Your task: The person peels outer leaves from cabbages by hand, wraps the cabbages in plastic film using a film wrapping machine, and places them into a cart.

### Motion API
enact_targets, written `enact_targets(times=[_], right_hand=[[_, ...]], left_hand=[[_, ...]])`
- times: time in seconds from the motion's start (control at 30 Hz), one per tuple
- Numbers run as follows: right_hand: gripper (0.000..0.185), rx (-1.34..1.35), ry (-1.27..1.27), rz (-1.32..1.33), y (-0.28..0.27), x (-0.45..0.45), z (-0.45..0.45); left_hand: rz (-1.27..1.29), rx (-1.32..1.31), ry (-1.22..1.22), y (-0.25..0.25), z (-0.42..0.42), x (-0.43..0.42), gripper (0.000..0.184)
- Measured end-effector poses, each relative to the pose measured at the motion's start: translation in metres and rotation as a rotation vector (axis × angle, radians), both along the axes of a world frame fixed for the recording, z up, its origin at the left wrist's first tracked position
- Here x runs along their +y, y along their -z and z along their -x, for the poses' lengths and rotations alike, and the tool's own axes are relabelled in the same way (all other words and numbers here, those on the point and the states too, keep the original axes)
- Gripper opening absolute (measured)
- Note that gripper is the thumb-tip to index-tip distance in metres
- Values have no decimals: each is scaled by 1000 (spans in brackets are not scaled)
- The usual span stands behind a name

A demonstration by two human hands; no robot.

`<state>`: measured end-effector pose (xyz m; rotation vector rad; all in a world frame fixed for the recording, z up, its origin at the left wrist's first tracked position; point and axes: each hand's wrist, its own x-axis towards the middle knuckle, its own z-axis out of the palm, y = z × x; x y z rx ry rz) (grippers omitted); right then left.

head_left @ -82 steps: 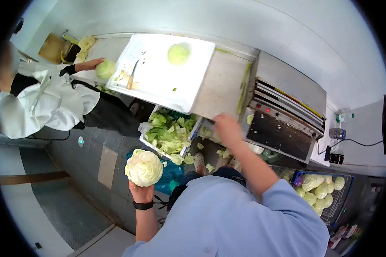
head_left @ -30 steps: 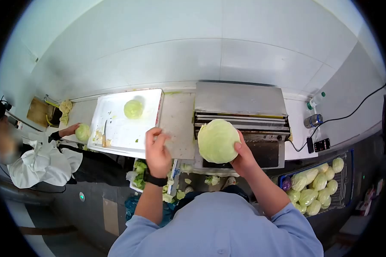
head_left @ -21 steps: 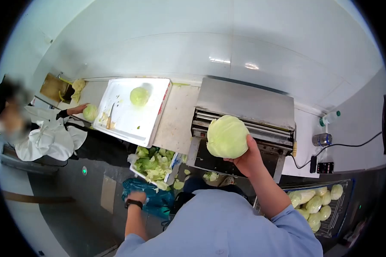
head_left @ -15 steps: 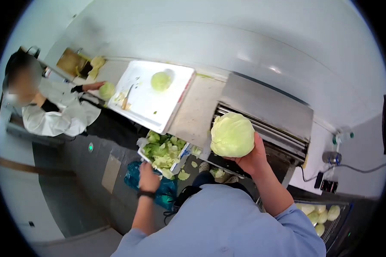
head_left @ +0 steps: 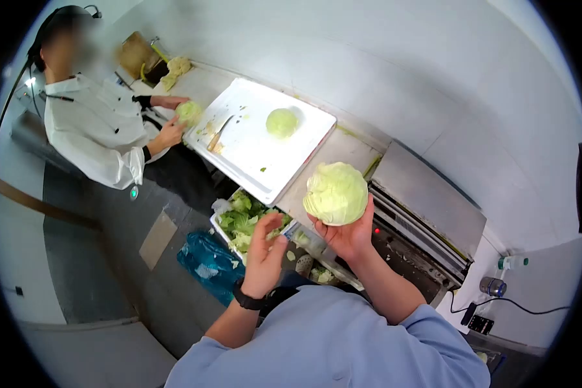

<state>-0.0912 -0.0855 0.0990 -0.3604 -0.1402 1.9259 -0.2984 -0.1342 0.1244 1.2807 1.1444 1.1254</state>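
A pale green cabbage [head_left: 336, 193] rests in my right hand [head_left: 354, 238], whose fingers curl under its lower right side. Raised with thumb and fingers apart, my left hand [head_left: 264, 255] holds nothing. It is left of and below the cabbage, in front of a bin [head_left: 221, 227] of loose green cabbage leaves [head_left: 240, 220]. On the white tray [head_left: 252, 161] beyond lie a second cabbage [head_left: 282, 123] and a knife with a wooden handle [head_left: 217, 137].
A co-worker in a white jacket [head_left: 90, 129] holds another cabbage [head_left: 189, 113] at the tray's left end. A steel machine [head_left: 427, 194] with a dark slotted bed stands on my right. A blue plastic bag [head_left: 207, 262] lies on the floor. A cable [head_left: 524, 304] runs along the right-hand counter.
My view has turned to the right and my right hand has shifted left with the cabbage. My left hand has risen toward it. The co-worker now has both hands on their cabbage.
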Motion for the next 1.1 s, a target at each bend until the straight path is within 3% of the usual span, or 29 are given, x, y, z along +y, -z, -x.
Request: enact_targets(times=[0.03,0.07,0.2,0.3,0.37,0.43,0.5,0.57,0.73,0.9,1.1], right_hand=[[85,-69,17,-18,-2,2,-3],[83,-136,39,-25,-4,-1,-6],[73,-492,139,-80,-3,-17,-36],[71,-769,184,-98,-15,-25,-85],[73,-1002,122,-35,-15,-25,-141],[80,-1283,245,-53,-26,-30,-191],[86,-1492,253,-76,-35,-38,-234],[93,-1620,150,-105,-37,-48,-268],[101,-1665,257,-87,4,-63,-321],[103,-1746,284,-34,31,-66,-334],[111,-2036,170,-104,40,-78,-340]], left_hand=[[-42,72,19,10,8,11,66],[-117,163,74,-1,5,20,81],[-575,525,232,-53,-50,66,103],[-621,469,582,-50,-102,104,102],[-616,376,664,-38,-145,126,97],[-554,284,736,-17,-196,146,93],[-309,70,927,-4,-251,158,91],[-387,105,987,26,-302,171,91],[-392,255,1145,43,-368,164,95],[-414,286,1148,78,-392,165,97],[-477,397,1213,83,-393,157,100]])
